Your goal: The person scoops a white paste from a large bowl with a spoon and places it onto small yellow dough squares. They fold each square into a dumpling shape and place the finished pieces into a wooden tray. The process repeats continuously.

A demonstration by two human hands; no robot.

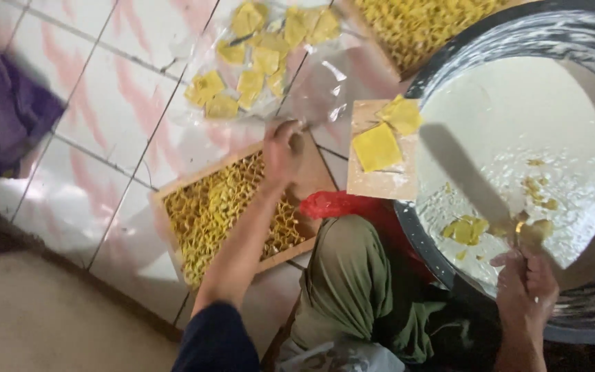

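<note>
Head view, looking down at a tiled floor with someone crouched, a knee in olive trousers point(346, 275) in the middle of the shot.

The left hand point(282, 148) is stretched out over a wooden tray point(173, 200) that's packed with small folded yellow pieces laid in rows. The fingers look curled together, pinched around something small at the far edge of the tray, but what exactly is gripped can't be made out, too blurry. Just past that hand a clear plastic sheet point(318, 83) is spread on the tiles, with loose yellow squares point(249, 83) scattered on it.

The right hand point(526, 279) is clamped around the handle of a long flat blade or spatula point(466, 176), which is angled up and left across a big round pan point(414, 227) with a dark rim. The pan's inside is pale and floury, with a few yellow scraps point(466, 229) lying near the blade's lower end.

Between the tray and the pan a small wooden board point(380, 182) is set down, with two yellow squares point(380, 141) on it, one overlapping the other. A red plastic bag point(332, 203) is tucked just below the board, against the knee. A second filled tray point(414, 27) is seen at the top edge, and a purple cloth point(5, 110) is lying far left.
</note>
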